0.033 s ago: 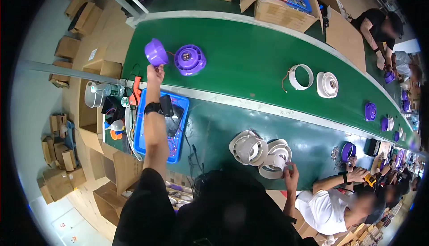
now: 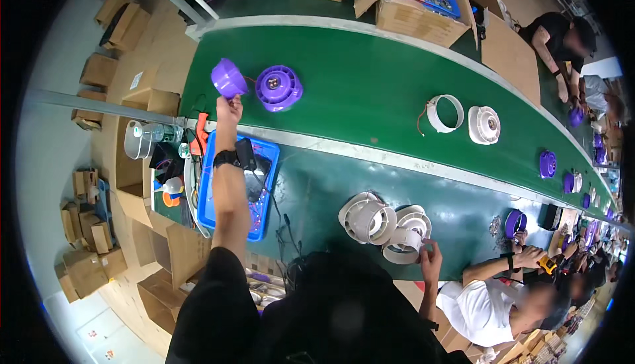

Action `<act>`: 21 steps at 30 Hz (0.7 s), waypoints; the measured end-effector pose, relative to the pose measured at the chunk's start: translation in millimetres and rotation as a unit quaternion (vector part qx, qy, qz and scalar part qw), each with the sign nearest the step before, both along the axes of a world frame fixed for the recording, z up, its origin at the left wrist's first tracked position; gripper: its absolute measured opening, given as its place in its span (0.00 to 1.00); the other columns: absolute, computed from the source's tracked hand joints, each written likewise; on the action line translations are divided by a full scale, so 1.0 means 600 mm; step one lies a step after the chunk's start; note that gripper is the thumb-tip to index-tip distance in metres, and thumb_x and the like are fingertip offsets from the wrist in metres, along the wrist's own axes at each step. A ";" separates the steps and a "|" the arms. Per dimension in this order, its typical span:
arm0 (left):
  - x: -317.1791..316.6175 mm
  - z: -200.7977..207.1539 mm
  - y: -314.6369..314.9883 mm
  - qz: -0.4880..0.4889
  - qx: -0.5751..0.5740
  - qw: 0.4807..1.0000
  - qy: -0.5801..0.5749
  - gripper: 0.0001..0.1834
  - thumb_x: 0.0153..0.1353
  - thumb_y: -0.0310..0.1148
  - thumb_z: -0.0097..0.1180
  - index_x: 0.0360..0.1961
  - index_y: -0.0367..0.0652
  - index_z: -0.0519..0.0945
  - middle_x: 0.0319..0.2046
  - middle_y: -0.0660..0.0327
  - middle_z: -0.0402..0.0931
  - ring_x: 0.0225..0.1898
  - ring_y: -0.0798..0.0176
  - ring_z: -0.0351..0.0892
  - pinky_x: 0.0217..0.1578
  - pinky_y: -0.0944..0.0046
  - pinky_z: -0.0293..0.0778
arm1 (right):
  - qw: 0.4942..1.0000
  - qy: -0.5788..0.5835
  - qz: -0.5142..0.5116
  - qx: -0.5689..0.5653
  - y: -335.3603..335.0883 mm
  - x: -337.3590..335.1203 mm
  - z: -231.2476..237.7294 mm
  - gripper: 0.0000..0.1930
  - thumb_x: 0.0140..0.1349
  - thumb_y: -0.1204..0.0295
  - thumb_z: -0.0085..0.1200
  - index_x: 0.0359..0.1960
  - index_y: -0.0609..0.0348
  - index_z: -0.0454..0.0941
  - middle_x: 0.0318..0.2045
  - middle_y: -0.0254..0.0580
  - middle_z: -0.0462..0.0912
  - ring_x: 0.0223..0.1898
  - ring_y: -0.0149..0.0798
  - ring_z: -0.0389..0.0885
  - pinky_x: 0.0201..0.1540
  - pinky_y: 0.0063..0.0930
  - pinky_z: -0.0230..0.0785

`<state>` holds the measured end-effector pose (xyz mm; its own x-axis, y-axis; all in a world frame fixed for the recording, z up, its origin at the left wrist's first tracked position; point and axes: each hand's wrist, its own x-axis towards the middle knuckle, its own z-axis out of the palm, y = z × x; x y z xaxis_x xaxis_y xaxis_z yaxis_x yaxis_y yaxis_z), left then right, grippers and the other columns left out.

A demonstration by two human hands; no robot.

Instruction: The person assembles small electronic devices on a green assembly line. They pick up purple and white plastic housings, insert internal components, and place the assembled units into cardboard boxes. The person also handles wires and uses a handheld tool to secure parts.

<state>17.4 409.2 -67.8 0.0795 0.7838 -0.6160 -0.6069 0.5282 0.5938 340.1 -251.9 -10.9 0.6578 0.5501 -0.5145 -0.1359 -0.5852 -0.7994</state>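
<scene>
My left hand [image 2: 229, 109], arm stretched far forward, pinches the lower edge of a purple cup-shaped housing [image 2: 228, 78], tilted over the green belt. A thin reddish wire runs from it to a purple round slotted base [image 2: 279, 89] lying just to its right. Near me, my right hand [image 2: 430, 258] has its fingers closed at the rim of a white ring-shaped housing [image 2: 401, 245]. That ring leans on a white slotted base [image 2: 415, 218]. Left of them, another white ring [image 2: 372, 223] leans on its own white base [image 2: 356, 204].
A blue tray [image 2: 273, 165] with wires and a dark device lies under my left forearm. An orange tool [image 2: 200, 134] is beside it. On the belt farther right sit a white ring [image 2: 446, 114] and white base [image 2: 485, 126]. A co-worker in white [image 2: 476, 312] works at right.
The purple cup and my left hand have shifted very slightly to the left. My right hand stays at the white ring.
</scene>
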 end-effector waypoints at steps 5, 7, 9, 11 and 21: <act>0.033 0.032 -0.021 -0.224 0.067 0.971 0.042 0.09 0.61 0.32 0.43 0.30 0.39 0.74 0.20 0.61 0.73 0.12 0.75 0.62 0.10 0.78 0.58 | 1.000 -0.016 0.006 -0.010 -0.020 -0.003 -0.009 0.10 0.64 0.74 0.47 0.46 0.61 0.71 0.17 0.35 0.74 0.18 0.24 0.70 0.20 0.21 0.62; 0.024 0.060 -0.030 -0.277 0.088 0.953 0.088 0.09 0.61 0.32 0.43 0.29 0.39 0.74 0.19 0.62 0.72 0.12 0.76 0.61 0.10 0.78 0.57 | 1.000 -0.011 0.006 -0.006 -0.020 -0.007 -0.008 0.10 0.64 0.74 0.47 0.46 0.61 0.71 0.17 0.36 0.74 0.18 0.25 0.71 0.21 0.21 0.63; 0.016 0.090 -0.033 -0.290 0.092 0.951 0.051 0.09 0.61 0.31 0.43 0.27 0.40 0.74 0.18 0.62 0.71 0.11 0.77 0.61 0.09 0.78 0.56 | 1.000 -0.013 0.011 -0.014 -0.016 -0.005 -0.007 0.10 0.63 0.74 0.47 0.46 0.62 0.71 0.17 0.36 0.75 0.18 0.25 0.72 0.21 0.22 0.64; 0.030 0.107 -0.045 -0.265 0.097 0.934 0.220 0.08 0.60 0.30 0.44 0.29 0.40 0.74 0.17 0.63 0.70 0.11 0.77 0.60 0.09 0.78 0.54 | 1.000 -0.008 0.013 -0.008 -0.020 -0.005 -0.014 0.10 0.64 0.74 0.47 0.46 0.62 0.70 0.17 0.36 0.75 0.18 0.25 0.72 0.21 0.22 0.64; 0.148 0.268 -0.175 -0.311 0.347 0.853 0.236 0.25 0.56 0.25 0.45 0.58 0.40 0.67 0.17 0.63 0.71 0.12 0.74 0.65 0.10 0.74 0.57 | 0.995 -0.092 0.006 -0.040 -0.021 0.006 -0.003 0.09 0.63 0.74 0.46 0.39 0.67 0.75 0.16 0.38 0.76 0.18 0.28 0.75 0.22 0.25 0.68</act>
